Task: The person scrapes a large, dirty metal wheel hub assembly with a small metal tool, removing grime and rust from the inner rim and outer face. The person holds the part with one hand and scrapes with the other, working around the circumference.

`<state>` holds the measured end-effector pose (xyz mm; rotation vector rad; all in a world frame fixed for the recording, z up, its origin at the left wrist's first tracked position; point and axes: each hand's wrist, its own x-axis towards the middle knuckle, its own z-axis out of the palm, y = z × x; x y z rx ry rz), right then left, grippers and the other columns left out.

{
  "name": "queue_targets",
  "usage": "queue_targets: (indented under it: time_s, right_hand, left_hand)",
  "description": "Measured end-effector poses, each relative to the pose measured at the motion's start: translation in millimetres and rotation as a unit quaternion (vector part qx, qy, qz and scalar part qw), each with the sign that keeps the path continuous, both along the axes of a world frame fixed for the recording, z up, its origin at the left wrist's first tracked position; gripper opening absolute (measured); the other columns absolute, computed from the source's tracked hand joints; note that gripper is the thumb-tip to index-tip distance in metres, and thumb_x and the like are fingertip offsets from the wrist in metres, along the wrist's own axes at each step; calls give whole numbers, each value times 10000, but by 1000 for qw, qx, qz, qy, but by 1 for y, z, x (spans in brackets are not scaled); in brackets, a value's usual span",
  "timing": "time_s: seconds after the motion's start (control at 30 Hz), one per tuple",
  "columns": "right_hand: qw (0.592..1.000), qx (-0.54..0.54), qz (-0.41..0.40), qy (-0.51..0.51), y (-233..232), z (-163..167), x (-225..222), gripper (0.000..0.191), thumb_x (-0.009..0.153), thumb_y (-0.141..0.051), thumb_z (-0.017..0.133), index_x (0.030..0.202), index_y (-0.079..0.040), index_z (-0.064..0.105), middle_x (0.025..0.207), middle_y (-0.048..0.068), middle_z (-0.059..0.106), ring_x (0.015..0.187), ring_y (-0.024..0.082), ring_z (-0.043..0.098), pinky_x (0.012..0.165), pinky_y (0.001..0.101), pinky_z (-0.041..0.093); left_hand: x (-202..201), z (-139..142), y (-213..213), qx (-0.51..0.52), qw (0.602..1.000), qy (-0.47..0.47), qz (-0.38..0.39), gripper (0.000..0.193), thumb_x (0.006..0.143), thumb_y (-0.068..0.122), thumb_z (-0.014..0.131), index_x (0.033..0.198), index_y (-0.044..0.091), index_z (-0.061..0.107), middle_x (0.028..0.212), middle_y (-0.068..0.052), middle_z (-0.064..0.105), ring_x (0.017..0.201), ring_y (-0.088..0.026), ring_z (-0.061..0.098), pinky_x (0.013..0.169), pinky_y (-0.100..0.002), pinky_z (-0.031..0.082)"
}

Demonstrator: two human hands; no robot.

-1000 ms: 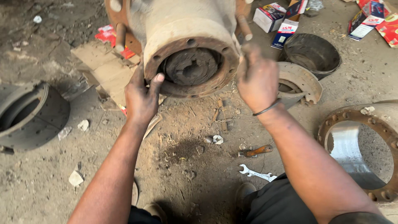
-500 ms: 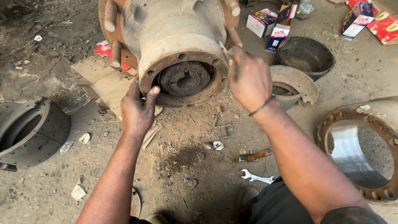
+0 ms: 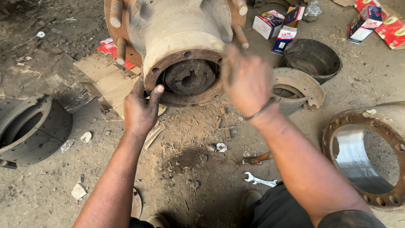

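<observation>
On the dirt floor [image 3: 50, 198] ahead of me lies a rusty wheel hub [image 3: 181, 55], open end toward me. My left hand [image 3: 141, 110] grips its lower left rim; my right hand [image 3: 247, 80] rests fingers-spread against the right rim. A wrench [image 3: 259, 180] lies near my knees

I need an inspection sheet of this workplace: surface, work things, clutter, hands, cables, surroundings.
Surface: dirt ground, dusty, with a dark stain.
Work things: rusty wheel hub lying on its side, open end facing the camera.
Clutter: spanner, screwdriver, cardboard, small boxes.
Hands: left hand grips the hub's rim; right hand at the rim's right side, blurred.
Cables: nothing seen.
Surroundings: brake drum right, brake shoes left, dark bowl.
</observation>
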<state>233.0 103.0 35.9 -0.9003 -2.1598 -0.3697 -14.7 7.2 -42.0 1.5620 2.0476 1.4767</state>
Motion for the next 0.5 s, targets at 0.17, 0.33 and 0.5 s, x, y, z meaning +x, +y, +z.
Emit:
queue_targets:
  time_s: [0.17,0.33,0.5]
  right_hand:
    - [996,-64,24,57,15,-8,1,111,1013,7,611,1064,-30,704,646,108,658,484,190,617,409,374,465]
    - [998,-26,34,55,14,-10,5,128,1009,27,631,1103,-8,711,681,120,674,483,203,606,417,366,460]
    - [989,-15,123,84,9,-2,13,87,1027,16,648,1100,-4,690,898,168,734,751,240,737,675,362,588]
  left_hand:
    - [-1,8,0,-49,999,-7,-7,543,973,441,684,1278,-5,628,989,-208,765,841,-273,769,786,-420,586]
    - [-3,17,-2,-84,996,41,13,564,953,498,682,1150,-31,688,869,-223,756,767,-311,749,771,-466,572]
    - [-6,29,-6,-21,998,51,-31,567,1015,492,662,1299,1,682,912,-208,761,850,-302,763,844,-452,557]
